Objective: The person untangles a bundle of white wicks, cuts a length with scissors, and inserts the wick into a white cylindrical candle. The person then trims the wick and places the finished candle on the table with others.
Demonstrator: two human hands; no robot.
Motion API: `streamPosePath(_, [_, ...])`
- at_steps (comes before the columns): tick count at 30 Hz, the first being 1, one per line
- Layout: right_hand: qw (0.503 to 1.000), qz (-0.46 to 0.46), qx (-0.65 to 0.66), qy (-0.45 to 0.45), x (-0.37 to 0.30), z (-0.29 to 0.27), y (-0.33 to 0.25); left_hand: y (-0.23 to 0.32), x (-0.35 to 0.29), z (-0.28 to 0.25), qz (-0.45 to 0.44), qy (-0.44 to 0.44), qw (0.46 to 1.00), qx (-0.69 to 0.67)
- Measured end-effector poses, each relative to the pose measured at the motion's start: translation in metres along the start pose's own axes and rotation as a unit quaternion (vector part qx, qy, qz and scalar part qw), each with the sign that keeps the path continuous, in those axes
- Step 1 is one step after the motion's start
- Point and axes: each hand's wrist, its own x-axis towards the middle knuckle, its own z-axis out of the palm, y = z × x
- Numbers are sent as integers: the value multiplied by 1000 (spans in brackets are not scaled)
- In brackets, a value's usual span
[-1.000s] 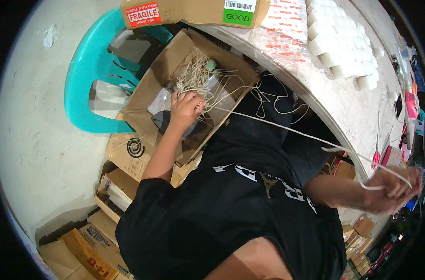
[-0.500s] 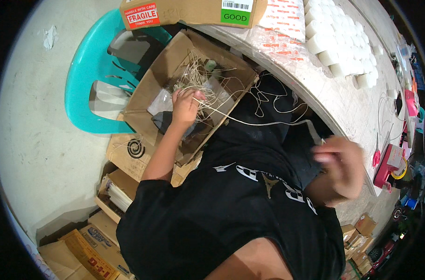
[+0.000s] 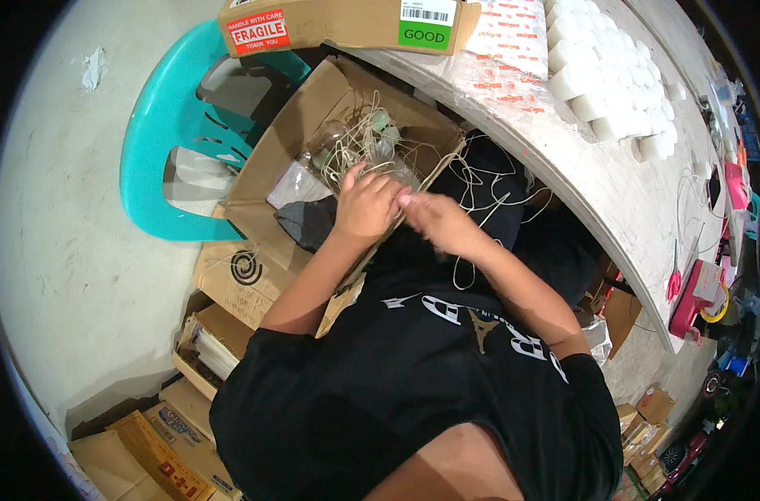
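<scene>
A tangle of cream string (image 3: 365, 138) lies in an open cardboard box (image 3: 267, 171). At the box's near right side my left hand (image 3: 368, 205) is closed on the string with its fingers bent over the tangle. My right hand (image 3: 440, 222) touches it, thumb and fingers pinched on the string; the exact grip is partly hidden. Loose loops of string (image 3: 507, 199) hang over the box edge and across my dark-clothed lap. Among the tangle are clear plastic pieces. A dark grey cloth (image 3: 306, 222) and a clear plastic packet (image 3: 298, 185) lie beside it.
A white-topped table (image 3: 555, 154) curves along the right, bearing rows of white cylinders (image 3: 613, 79) and printed plastic wrap. A long carton (image 3: 338, 25) rests at the far end. A teal chair (image 3: 150, 159) stands behind the box. Red scissors (image 3: 674, 280) lie at the table's right.
My right hand has come left from the table side to meet my left hand. The stretched string has gone slack into loops on my lap. My left hand has shifted slightly right and nearer.
</scene>
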Motion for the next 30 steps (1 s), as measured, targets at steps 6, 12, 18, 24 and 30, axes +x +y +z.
streamPosePath(6, [989, 26, 135, 61, -11, -27, -38, -2, -1, 6, 3, 29, 999, -18])
streamPosePath(12, [969, 16, 204, 138, -2, -55, -46, -1, 3, -14, -105, 3, 954, -279])
streamPosePath(18, [958, -118, 0, 263, 4, -49, -38, -3, 4, -27, -189, -86, 873, -441])
streamPosePath(24, [751, -310, -394, 429, -9, -16, -26, 0, 4, -31, -243, -73, 807, -533])
streamPosePath(30, [937, -191, -139, 257, 0, 0, -18, 2, 6, -34, -267, -75, 734, -620])
